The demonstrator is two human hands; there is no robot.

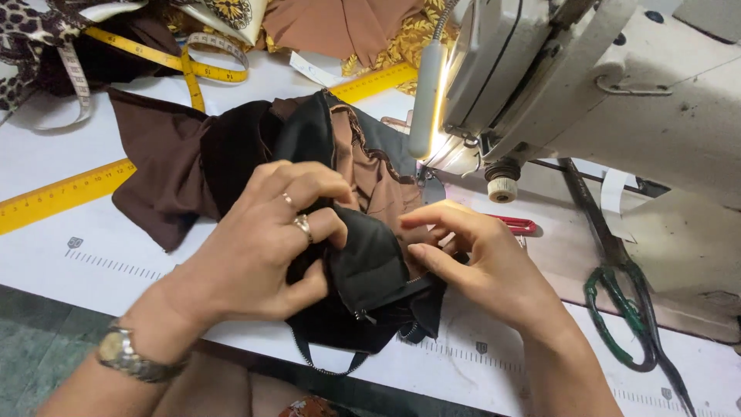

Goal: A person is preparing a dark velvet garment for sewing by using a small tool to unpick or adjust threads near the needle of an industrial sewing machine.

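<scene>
Low center: left hand (262,247) & right hand (482,259) cover part of the black and brown cloth (370,255), so its shape is hard to tell. Both hands' fingers are pinched on its folded black edge; a zipper (320,363) hangs off the white surface (93,255). Right: green-handled scissors (621,316). Mid left: yellow ruler (62,193). Behind, upper right: sewing machine (617,85), cut off at frame edge. Top left: tape measure (193,69).

Your left hand (262,247) reaches in from the lower left, palm down, fingers curled and pinched shut, with 2 rings on them and a watch on the wrist. Your right hand (482,259) comes in from the lower right, fingers bent, fingertips (409,220) pressed together, pointing left.
</scene>
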